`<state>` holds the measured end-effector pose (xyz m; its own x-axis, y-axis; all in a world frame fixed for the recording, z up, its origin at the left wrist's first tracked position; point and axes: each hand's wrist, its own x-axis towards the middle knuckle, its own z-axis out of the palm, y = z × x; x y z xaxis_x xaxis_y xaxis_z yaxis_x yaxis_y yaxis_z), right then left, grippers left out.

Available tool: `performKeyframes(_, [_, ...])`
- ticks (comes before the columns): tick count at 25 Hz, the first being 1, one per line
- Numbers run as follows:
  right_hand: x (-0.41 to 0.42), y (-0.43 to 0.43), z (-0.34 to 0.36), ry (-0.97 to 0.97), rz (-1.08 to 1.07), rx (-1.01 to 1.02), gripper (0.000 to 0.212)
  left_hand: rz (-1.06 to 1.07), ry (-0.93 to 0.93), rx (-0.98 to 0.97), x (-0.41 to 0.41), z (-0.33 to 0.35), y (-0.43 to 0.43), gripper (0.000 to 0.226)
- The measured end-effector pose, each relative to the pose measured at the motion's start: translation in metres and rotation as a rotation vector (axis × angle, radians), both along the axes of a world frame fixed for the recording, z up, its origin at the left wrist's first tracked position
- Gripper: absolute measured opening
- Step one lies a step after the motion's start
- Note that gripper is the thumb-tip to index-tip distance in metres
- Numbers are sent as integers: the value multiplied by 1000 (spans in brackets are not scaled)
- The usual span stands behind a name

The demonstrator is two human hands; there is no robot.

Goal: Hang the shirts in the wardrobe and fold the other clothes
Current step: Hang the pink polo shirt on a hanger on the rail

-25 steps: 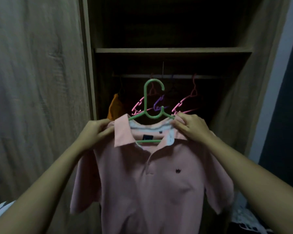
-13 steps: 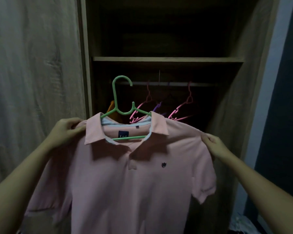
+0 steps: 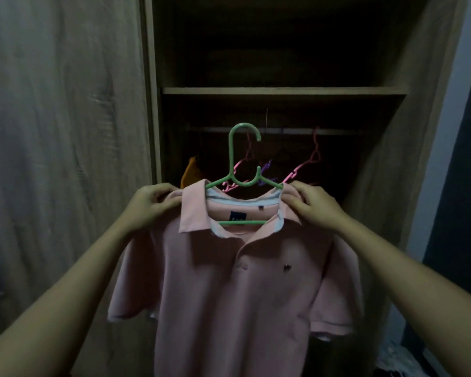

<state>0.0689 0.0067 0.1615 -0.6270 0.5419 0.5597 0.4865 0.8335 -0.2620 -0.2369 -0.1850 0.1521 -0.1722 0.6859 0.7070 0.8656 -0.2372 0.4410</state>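
Your left hand [image 3: 152,205] and right hand [image 3: 312,209] each pinch a shoulder of the pink polo shirt [image 3: 242,281] on its green hanger [image 3: 241,159], held up just before the wardrobe [image 3: 283,90], so its hook could foul the pink hangers [image 3: 305,170] or, in this gloom, perhaps miss the rail [image 3: 291,130].

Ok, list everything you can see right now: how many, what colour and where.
wardrobe: one, wood-grain, open, straight ahead
shelf: one, wood, across the wardrobe's upper part
rail: one, dark, just under the shelf
pink hangers: two, pink, on the rail
purple hanger: one, purple, between the pink hangers, partly hidden
orange garment: one, orange, hanging at the wardrobe's left side
green hanger: one, green, held in front of the rail, hook not yet on it
pink polo shirt: one, pink, on the green hanger
left hand: one, grips the shirt's shoulder left of the collar
right hand: one, grips the shoulder right of the collar
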Motion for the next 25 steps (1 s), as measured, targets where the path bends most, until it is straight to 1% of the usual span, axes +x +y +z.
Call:
performKeyframes(1, [-1, -2, 0, 65, -10, -6, 28, 16, 26, -4, -2, 0, -1, 4])
performKeyframes(2, [-4, -6, 1, 125, -36, 6, 22, 45, 70, 7, -5, 0, -1, 6])
performKeyframes(3, [-7, -8, 3, 166, -61, 31, 18, 93, 81, 18, -8, -2, -2, 6])
performKeyframes(4, [-9, -10, 5, 190, -82, 48, 16, 122, 51, 34, -11, -4, -2, 3])
performKeyframes(5, [-11, -12, 7, 205, -93, 55, 16, 141, -16, 56, -12, -6, -2, 3])
performKeyframes(6, [-12, -12, 9, 211, -95, 50, 16, 134, -87, 82, -16, -10, -2, 7])
performKeyframes(9, [-9, -7, 13, 217, -92, 28, 11, 35, -276, 113, -24, -20, -4, 24])
performKeyframes(10, [-6, -5, 14, 229, -95, 28, 10, 23, -316, 88, -26, -23, -5, 27])
performKeyframes(12, [0, 1, 16, 267, -117, 26, 16, 81, -346, -103, -32, -30, -9, 26])
performKeyframes(14, [7, 9, 16, 291, -138, 11, 21, 184, -332, -322, -38, -39, -12, 23])
performKeyframes(15, [11, 14, 16, 286, -142, 2, 22, 264, -280, -344, -42, -43, -14, 25])
performKeyframes(17, [17, 22, 12, 272, -142, -9, 22, 410, -178, -259, -51, -49, -19, 33])
performKeyframes(18, [19, 24, 10, 271, -142, -10, 22, 412, -161, -243, -57, -51, -19, 30])
performKeyframes(19, [20, 26, 8, 268, -139, -14, 22, 382, -191, -277, -54, -47, -23, 19])
performKeyframes(20, [20, 28, 6, 260, -126, -18, 22, 273, -254, -313, -54, -42, -23, 10])
performKeyframes(21, [20, 29, 3, 253, -103, -27, 23, 134, -364, -341, -47, -31, -26, 26])
performKeyframes(22, [18, 31, 1, 243, -73, -40, 24, -44, -492, -304, -41, -20, -24, 40])
performKeyframes(23, [14, 31, -1, 235, -34, -54, 25, -138, -581, -299, -32, -7, -25, 47])
performKeyframes(24, [8, 31, -4, 232, 9, -69, 28, -219, -598, -322, -23, 4, -24, 47])
performKeyframes(25, [1, 30, -7, 237, 51, -90, 30, -230, -503, -415, -9, 18, -25, 46])
